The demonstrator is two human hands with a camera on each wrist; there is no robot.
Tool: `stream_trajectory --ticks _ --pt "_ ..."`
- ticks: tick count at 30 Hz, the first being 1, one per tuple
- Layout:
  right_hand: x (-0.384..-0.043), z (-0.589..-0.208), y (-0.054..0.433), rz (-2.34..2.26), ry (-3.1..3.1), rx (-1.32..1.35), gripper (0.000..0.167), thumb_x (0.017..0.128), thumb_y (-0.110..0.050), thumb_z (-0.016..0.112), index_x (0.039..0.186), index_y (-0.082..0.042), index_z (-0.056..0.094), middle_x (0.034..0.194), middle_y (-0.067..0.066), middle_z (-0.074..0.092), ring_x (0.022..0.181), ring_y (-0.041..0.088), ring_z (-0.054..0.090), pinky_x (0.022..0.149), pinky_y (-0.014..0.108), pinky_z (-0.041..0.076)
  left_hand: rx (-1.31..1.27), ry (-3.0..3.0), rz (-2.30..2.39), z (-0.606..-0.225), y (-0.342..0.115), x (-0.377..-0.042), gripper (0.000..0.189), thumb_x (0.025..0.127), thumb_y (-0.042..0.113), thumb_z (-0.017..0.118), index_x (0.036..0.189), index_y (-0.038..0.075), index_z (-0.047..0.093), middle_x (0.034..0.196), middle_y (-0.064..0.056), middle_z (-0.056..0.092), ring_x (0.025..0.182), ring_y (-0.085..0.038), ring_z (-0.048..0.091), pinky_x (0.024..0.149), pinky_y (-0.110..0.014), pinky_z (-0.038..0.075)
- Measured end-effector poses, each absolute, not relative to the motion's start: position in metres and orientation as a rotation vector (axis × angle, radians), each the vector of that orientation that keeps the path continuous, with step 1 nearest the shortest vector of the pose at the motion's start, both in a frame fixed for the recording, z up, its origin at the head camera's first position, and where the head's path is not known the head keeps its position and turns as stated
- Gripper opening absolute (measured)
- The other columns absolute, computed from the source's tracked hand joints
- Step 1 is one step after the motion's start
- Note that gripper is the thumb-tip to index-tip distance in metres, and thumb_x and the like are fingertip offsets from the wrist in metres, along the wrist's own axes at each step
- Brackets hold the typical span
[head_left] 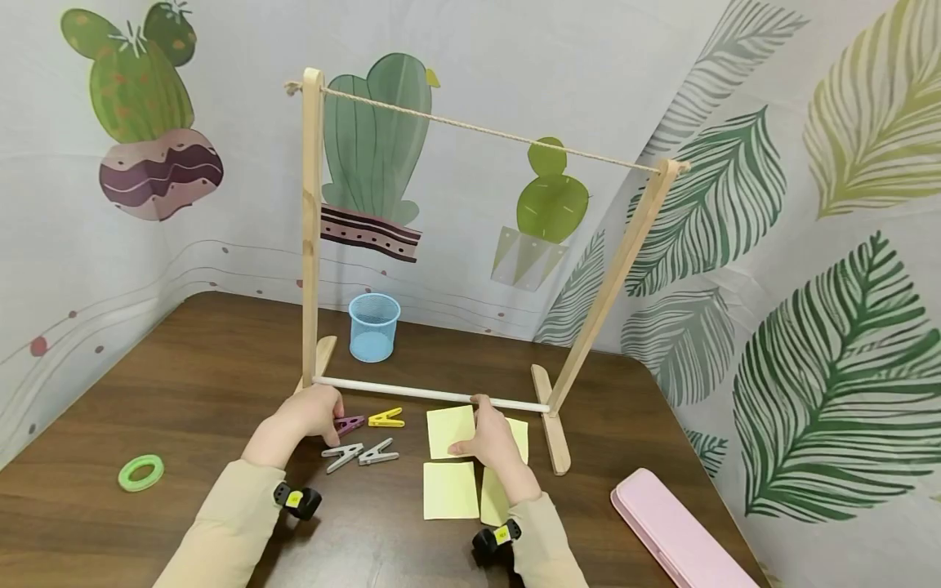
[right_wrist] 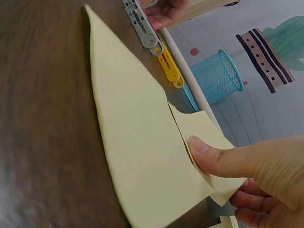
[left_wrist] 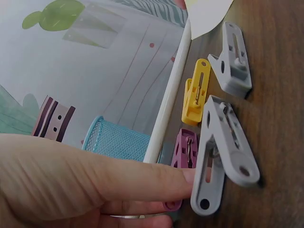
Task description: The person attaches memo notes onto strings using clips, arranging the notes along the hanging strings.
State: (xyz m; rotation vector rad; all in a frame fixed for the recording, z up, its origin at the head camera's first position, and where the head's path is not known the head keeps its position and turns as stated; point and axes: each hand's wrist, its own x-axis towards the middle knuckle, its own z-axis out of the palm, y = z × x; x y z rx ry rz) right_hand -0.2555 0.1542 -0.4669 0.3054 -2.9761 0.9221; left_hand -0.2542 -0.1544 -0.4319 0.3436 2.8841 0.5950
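My left hand (head_left: 312, 412) has its thumb and fingers on either side of the purple clothespin (left_wrist: 186, 147), gripping it at one end. Its thumb tip also comes up against a grey clothespin (left_wrist: 232, 142). A second grey clothespin (head_left: 378, 452) and a yellow one (head_left: 386, 418) lie just to the right. My right hand (head_left: 494, 437) is over several pale yellow paper squares. Its thumb lies on the upper left paper square (head_left: 447, 429), with fingers at the far side, pinching it. Another paper square (head_left: 450, 492) lies nearer me.
A wooden frame (head_left: 312, 229) with a rope (head_left: 478, 128) across its top stands behind my hands, a white rod (head_left: 397, 389) along its base. Behind it is a blue mesh cup (head_left: 372, 331). A green ring (head_left: 140, 473) lies left, a pink case (head_left: 676, 531) right.
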Motion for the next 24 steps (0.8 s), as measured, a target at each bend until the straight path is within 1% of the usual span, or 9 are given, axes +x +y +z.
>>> stream_trajectory --ticks 2,6,11,14,16,19,21,24 --pt "-0.2553 -0.4664 0.1535 0.934 -2.980 0.285 0.092 0.063 -0.023 0.093 0.136 0.003 0.043 0.108 0.018 0.064 0.089 0.031 0.062 0.074 0.042 0.052 0.337 2.890 0.587 -0.4320 -0.1543 -0.2540 0.033 0.058 0.011 0.090 0.080 0.008 0.066 0.079 -0.002 0.062 0.070 -0.018 0.055 0.063 -0.037 0.049" --pt "-0.2537 -0.4657 0.1524 0.939 -2.979 0.255 0.087 0.063 -0.023 0.093 0.131 0.005 0.047 0.103 0.016 0.063 0.089 0.029 0.061 0.075 0.041 0.052 0.320 2.894 0.575 -0.4326 -0.1545 -0.2540 0.034 0.058 0.012 0.091 0.081 0.008 0.066 0.081 -0.003 0.063 0.070 -0.018 0.055 0.064 -0.038 0.049" --pt "-0.2532 -0.4666 0.1511 0.942 -2.971 0.241 0.078 0.064 -0.023 0.093 0.122 0.005 0.050 0.092 0.011 0.060 0.080 0.023 0.055 0.070 0.038 0.049 0.319 2.889 0.583 -0.4341 -0.1558 -0.2551 0.034 0.060 0.012 0.091 0.081 0.008 0.066 0.082 -0.003 0.063 0.071 -0.018 0.055 0.065 -0.038 0.049" --pt "-0.2530 -0.4671 0.1506 0.954 -2.973 0.235 0.076 0.065 -0.023 0.092 0.122 0.006 0.051 0.086 0.008 0.057 0.076 0.021 0.051 0.067 0.035 0.046 0.337 2.892 0.604 -0.4345 -0.1570 -0.2557 0.031 0.061 0.011 0.089 0.082 0.007 0.066 0.080 -0.003 0.063 0.071 -0.018 0.054 0.064 -0.037 0.048" --pt "-0.2527 -0.4672 0.1505 0.963 -2.971 0.238 0.076 0.066 -0.023 0.091 0.123 0.006 0.051 0.085 0.008 0.057 0.074 0.020 0.049 0.065 0.035 0.045 0.349 2.894 0.622 -0.4348 -0.1578 -0.2561 0.029 0.063 0.011 0.087 0.082 0.006 0.066 0.080 -0.003 0.062 0.071 -0.018 0.054 0.065 -0.036 0.048" --pt "-0.2524 -0.4670 0.1506 0.967 -2.963 0.252 0.075 0.067 -0.023 0.091 0.124 0.007 0.052 0.089 0.011 0.060 0.076 0.022 0.053 0.066 0.037 0.047 0.379 2.899 0.648 -0.4341 -0.1593 -0.2564 0.025 0.065 0.009 0.083 0.083 0.005 0.067 0.080 -0.004 0.063 0.071 -0.018 0.053 0.066 -0.036 0.048" --pt "-0.2520 -0.4669 0.1508 0.974 -2.952 0.267 0.075 0.068 -0.022 0.090 0.124 0.007 0.052 0.096 0.015 0.063 0.081 0.026 0.057 0.070 0.039 0.050 0.393 2.902 0.660 -0.4329 -0.1600 -0.2562 0.023 0.066 0.008 0.081 0.084 0.004 0.067 0.081 -0.004 0.063 0.072 -0.018 0.053 0.067 -0.036 0.048" --pt "-0.2528 -0.4674 0.1514 1.023 -2.928 0.283 0.074 0.070 -0.020 0.089 0.127 0.008 0.051 0.107 0.021 0.065 0.094 0.033 0.063 0.079 0.045 0.053 0.416 2.903 0.677 -0.4307 -0.1607 -0.2558 0.019 0.067 0.007 0.078 0.083 0.004 0.068 0.081 -0.004 0.064 0.072 -0.017 0.052 0.067 -0.035 0.048"
